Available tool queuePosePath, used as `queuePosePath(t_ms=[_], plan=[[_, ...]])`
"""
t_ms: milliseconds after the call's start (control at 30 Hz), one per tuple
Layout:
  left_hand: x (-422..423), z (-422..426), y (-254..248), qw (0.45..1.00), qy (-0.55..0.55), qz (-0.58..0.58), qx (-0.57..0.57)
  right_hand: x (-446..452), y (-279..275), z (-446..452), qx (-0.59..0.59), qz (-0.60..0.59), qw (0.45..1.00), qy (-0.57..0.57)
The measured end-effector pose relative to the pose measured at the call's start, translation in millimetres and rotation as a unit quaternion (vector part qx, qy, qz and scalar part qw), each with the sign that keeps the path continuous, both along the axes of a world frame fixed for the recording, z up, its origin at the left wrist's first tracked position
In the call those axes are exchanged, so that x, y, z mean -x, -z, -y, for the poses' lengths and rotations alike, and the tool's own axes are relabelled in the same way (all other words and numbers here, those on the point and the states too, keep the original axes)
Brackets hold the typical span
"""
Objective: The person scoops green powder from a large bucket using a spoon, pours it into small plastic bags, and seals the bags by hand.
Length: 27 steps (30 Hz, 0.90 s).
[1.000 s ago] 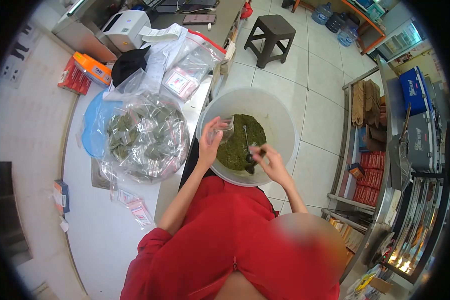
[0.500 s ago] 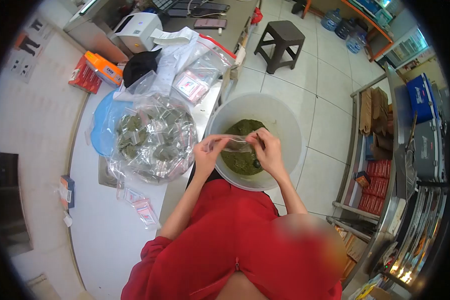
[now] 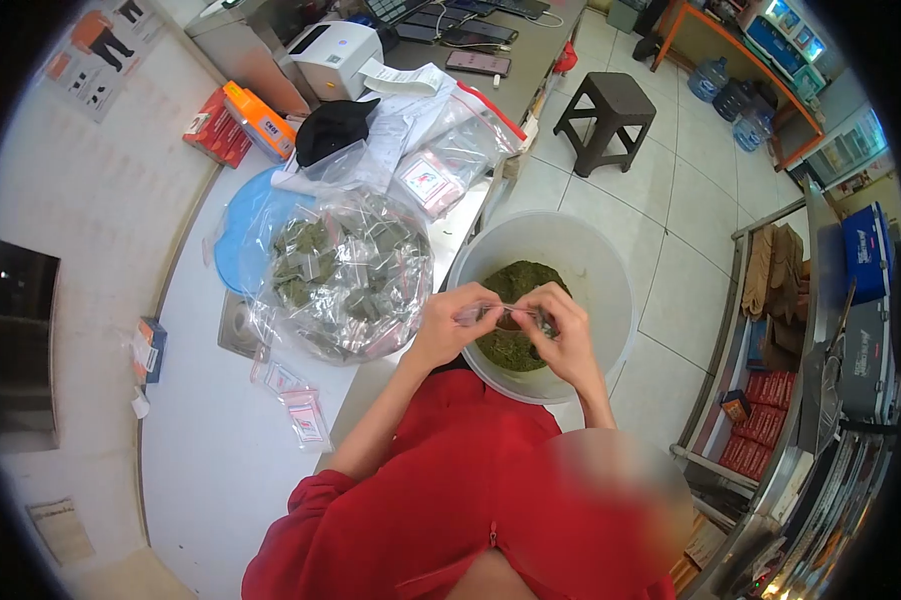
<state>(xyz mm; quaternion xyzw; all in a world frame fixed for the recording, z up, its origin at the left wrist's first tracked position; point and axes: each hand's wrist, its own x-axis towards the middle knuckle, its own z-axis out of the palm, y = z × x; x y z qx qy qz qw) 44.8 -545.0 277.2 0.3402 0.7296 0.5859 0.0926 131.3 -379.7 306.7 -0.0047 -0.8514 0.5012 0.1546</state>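
Note:
A small clear plastic bag (image 3: 507,318) is stretched between my two hands over a large translucent tub (image 3: 610,290). My left hand (image 3: 456,325) pinches the bag's left side. On the other side, my right hand (image 3: 560,335) pinches its upper edge; a dark object by these fingers is too hidden to make out. Green ground material (image 3: 510,350) lies at the bottom of the tub, partly covered by my hands. To the left, a big clear bag (image 3: 350,270) holds several small bags with green contents. Small printed packets (image 3: 305,418) lie on the white table.
A blue lid (image 3: 245,235) lies partly beneath the big bag. Behind it are a black cap (image 3: 332,130), papers and a white printer (image 3: 335,58). A dark stool (image 3: 610,105) stands beyond the tub. Metal shelves with red boxes (image 3: 765,410) are at the right.
My right hand has moved from low over the green material up to the small bag and now pinches it. The camera view has shifted, moving the surroundings rightward and down.

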Motion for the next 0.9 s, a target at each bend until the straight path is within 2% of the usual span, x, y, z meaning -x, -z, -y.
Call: queuePosePath(t_ms=[133,233,300,433,500,533,567,633,667,733,767,833,900], plan=[[1.1,0.7,-15.1,0.999,0.006,-0.006,0.031,7.0,5.1,9.3,-0.012,-0.061,0.998,0.005],[0.0,2.5,-23.2,0.996,0.002,-0.067,0.063,8.6,-4.8,11.4,-0.023,-0.086,0.996,0.019],[-0.8,5.6,-28.6,0.99,-0.01,-0.104,0.097,9.6,-6.1,3.7,-0.079,-0.106,0.991,0.025],[11.5,21.4,-36.6,0.983,-0.028,-0.134,0.125,18.1,-2.2,0.1,-0.027,-0.077,0.995,0.059],[17.9,38.5,-48.4,0.956,-0.116,-0.249,0.104,26.0,-6.8,4.4,-0.011,-0.1,0.993,0.068],[21.1,52.2,-64.7,0.947,-0.199,-0.231,0.099,27.6,-9.4,5.9,0.007,-0.119,0.99,0.079],[24.7,69.4,-84.1,0.932,-0.279,-0.211,0.095,25.2,-15.8,3.2,-0.001,-0.072,0.989,0.126],[33.5,105.8,-107.1,0.896,-0.308,-0.258,0.189,19.3,-11.5,-2.7,0.004,-0.052,0.991,0.124],[32.8,104.8,-103.0,0.895,-0.309,-0.258,0.191,16.6,-10.2,-3.1,0.005,-0.034,0.992,0.122],[28.5,97.5,-79.2,0.948,-0.27,-0.166,0.036,15.0,-6.9,14.6,0.023,0.034,0.999,0.002],[18.1,93.5,-58.8,0.971,-0.165,0.122,-0.122,16.8,-13.1,29.8,0.058,0.018,0.998,-0.023],[4.3,58.7,-33.8,0.927,-0.051,0.264,-0.261,20.1,-20.1,57.7,0.093,0.007,0.995,-0.04],[-12.5,25.7,-25.6,0.863,-0.018,0.366,-0.347,24.8,-19.9,68.3,0.123,0.013,0.992,-0.004]])
